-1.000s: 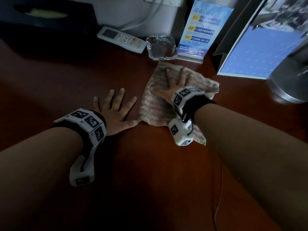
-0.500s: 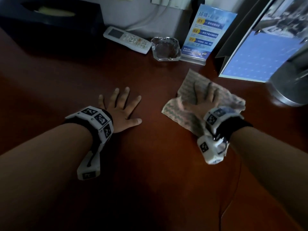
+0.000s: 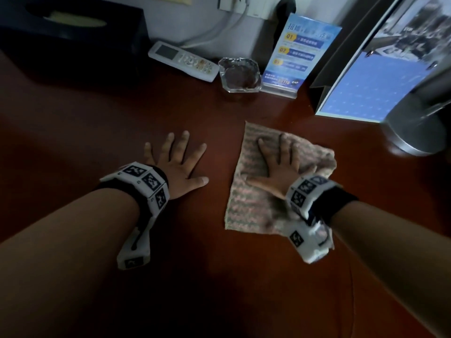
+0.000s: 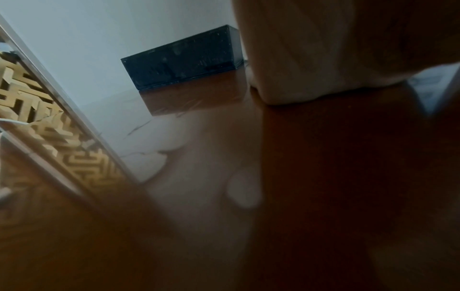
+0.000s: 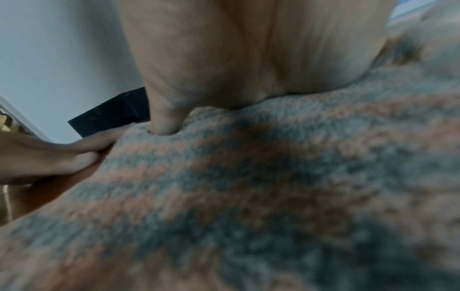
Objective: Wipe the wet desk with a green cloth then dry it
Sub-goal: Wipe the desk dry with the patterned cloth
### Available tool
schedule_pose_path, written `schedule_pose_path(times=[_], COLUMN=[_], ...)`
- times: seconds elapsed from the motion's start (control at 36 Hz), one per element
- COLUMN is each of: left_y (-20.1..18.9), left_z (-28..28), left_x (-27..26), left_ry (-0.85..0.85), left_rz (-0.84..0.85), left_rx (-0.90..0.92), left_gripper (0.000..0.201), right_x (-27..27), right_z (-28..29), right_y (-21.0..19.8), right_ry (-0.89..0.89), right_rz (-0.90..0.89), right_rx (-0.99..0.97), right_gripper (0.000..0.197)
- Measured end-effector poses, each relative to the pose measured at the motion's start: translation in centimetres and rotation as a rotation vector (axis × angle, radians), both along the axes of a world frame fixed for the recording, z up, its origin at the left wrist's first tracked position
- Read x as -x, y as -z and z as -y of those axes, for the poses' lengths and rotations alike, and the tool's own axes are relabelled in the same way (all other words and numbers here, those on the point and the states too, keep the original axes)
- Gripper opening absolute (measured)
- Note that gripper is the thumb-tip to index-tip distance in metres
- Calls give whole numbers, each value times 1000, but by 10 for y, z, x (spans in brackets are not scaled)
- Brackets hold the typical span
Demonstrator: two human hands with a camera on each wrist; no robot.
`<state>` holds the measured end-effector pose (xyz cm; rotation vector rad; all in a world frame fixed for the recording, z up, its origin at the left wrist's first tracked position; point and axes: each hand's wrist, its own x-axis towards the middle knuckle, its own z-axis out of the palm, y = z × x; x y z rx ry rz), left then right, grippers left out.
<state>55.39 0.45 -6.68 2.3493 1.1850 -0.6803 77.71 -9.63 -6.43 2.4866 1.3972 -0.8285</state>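
Note:
A green-and-pink striped cloth point(image 3: 253, 196) lies spread on the dark red-brown desk point(image 3: 97, 123), right of centre. My right hand point(image 3: 278, 162) presses flat on the cloth with fingers straight and spread. In the right wrist view the cloth point(image 5: 248, 196) fills the frame under my palm, its thumb dug into the weave. My left hand point(image 3: 178, 164) rests flat on the bare desk just left of the cloth, fingers spread, holding nothing. The left wrist view shows the glossy desk point(image 4: 199, 157) with pale reflections.
Along the back wall stand a black tissue box point(image 3: 73, 28), a white remote point(image 3: 183, 61), a glass ashtray point(image 3: 240, 74), a blue sign holder point(image 3: 297, 54) and a blue-faced stand point(image 3: 375, 81). A silver round base point(image 3: 415, 128) sits far right.
My right hand has slid the cloth to the right and toward me, then back a little to the left. The left hand has stayed flat in about the same spot.

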Motion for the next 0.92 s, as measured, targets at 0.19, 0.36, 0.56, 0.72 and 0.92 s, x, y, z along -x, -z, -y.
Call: schedule_pose_path(times=[0.19, 0.36, 0.56, 0.72, 0.92], left_y=[6, 7, 4, 3, 3], left_z=[-2, -2, -1, 0, 0], left_x=[0, 0, -1, -2, -2], left_ry=[7, 2, 2, 7, -1], left_rz=[-2, 5, 9, 1, -3], left_rx=[-16, -27, -33, -24, -29], left_gripper=[76, 76, 76, 76, 76], right_x=[-32, -45, -22, 8, -6], right_z=[-69, -96, -57, 21, 1], right_y=[9, 3, 14, 14, 11], right_ry=[-30, -25, -143, -251, -287], right_rz=[23, 60, 98, 112, 64], right_rx=[-35, -38, -111, -75, -36], right_gripper=[109, 101, 113, 95, 97])
